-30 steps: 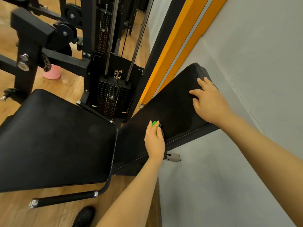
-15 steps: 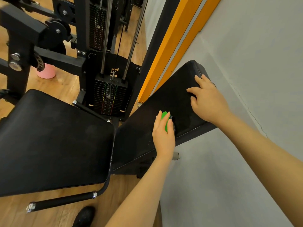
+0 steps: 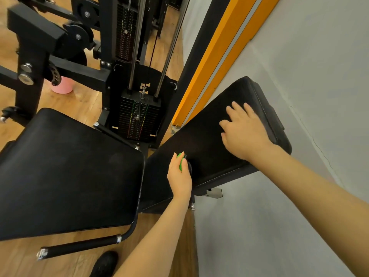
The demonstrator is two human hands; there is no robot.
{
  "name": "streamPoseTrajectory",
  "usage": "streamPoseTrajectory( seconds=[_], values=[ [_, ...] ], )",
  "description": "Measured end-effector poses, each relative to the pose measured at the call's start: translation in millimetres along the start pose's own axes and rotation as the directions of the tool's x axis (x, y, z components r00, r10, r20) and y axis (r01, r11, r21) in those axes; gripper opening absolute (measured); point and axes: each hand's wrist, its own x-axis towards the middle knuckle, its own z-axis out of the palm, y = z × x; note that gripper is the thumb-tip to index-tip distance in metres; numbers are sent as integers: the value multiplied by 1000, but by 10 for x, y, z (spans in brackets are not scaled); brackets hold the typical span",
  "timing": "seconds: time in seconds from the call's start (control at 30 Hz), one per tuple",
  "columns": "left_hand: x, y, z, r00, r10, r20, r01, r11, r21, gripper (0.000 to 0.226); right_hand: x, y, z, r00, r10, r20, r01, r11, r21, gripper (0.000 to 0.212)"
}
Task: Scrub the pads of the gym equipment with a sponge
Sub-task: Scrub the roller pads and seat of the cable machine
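Observation:
A long black back pad point(image 3: 207, 124) slants up beside the grey wall. My left hand point(image 3: 179, 174) grips a green sponge point(image 3: 181, 160) and presses it on the pad's lower part; most of the sponge is hidden under my fingers. Higher up, my right hand point(image 3: 242, 130) lies flat on the pad with fingers spread, close to its right edge. A wide black seat pad point(image 3: 65, 172) fills the lower left, apart from both hands.
A weight stack point(image 3: 137, 118) with guide rods stands behind the pads. The black machine frame point(image 3: 36, 47) crosses the upper left. A pink cup point(image 3: 61, 85) sits on the wooden floor. The grey wall point(image 3: 299, 206) is at the right. A black shoe point(image 3: 104, 263) is below.
My left hand slid the sponge up the back pad, then back down toward its lower part. My right hand shifted slightly and now spreads its fingers flatter on the pad.

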Motion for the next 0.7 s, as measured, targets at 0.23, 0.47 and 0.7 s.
streamPoseTrajectory(
  seconds=[0.23,0.47,0.7],
  values=[
    [35,212,219,971,206,122,-208,978,6,34,134,-220,292,984,-85,160,108,983,-145,47],
    [131,87,253,949,255,184,-272,959,78,39,183,-252,322,978,-92,189,129,973,-191,49],
    [316,-162,130,985,105,136,-122,984,127,36,297,-309,435,967,-127,220,163,974,-156,46]
  ],
)
